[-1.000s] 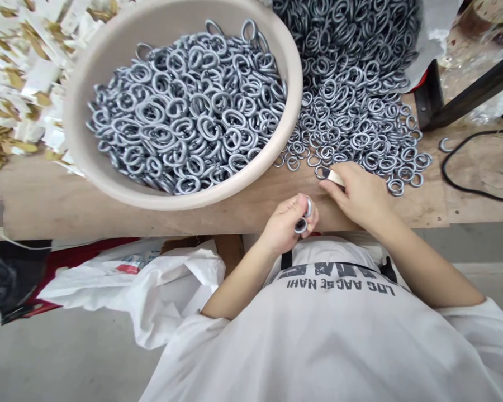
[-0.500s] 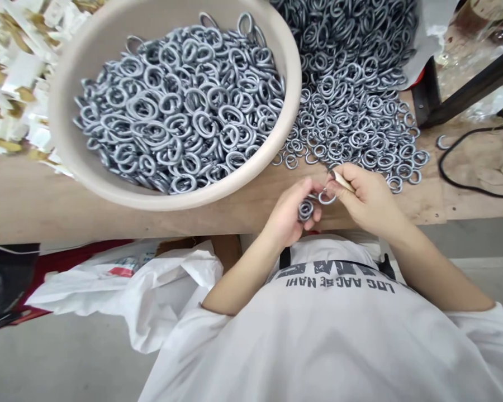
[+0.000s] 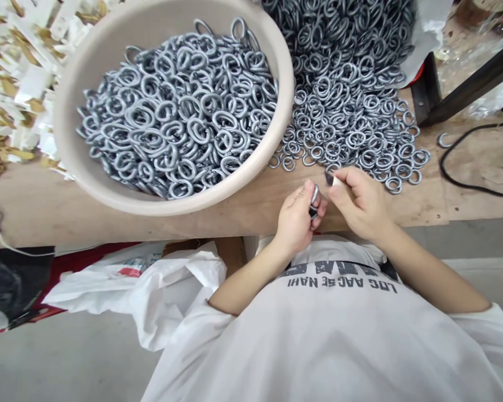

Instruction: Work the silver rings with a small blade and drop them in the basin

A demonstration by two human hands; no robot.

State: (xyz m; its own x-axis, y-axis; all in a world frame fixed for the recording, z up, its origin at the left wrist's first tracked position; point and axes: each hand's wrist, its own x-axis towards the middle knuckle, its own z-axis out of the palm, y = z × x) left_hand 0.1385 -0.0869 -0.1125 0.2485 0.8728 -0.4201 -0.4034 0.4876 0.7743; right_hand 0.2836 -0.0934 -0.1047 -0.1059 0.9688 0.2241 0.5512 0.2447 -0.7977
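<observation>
Rings of glossy silver-grey point(image 3: 315, 195) sit clamped in the left hand point(image 3: 294, 219), its fingers and thumb curled around them above the near edge of a brown wooden tabletop point(image 3: 226, 219); how many it holds cannot be told. Just beside it, the right hand point(image 3: 362, 201) pinches a small white tool with a dark tip point(image 3: 336, 182) between thumb and fingers. The two hands are near each other, with a narrow gap between them.

Beyond the hands, a loose pile of matching rings point(image 3: 352, 123) spreads across the tabletop, rising into a darker heap farther back, with a pale sheet point(image 3: 427, 44) along its right side. Left of this pile stands a large round beige basin point(image 3: 285, 84), well filled with such rings. Past the basin lies a mass of white and golden-brown pieces point(image 3: 29, 84). Over on the right, one curved silver-grey piece point(image 3: 444, 140) lies near a black cable point(image 3: 490, 194). Below the tabletop, to the left, hangs a crumpled white bag point(image 3: 159, 301).
</observation>
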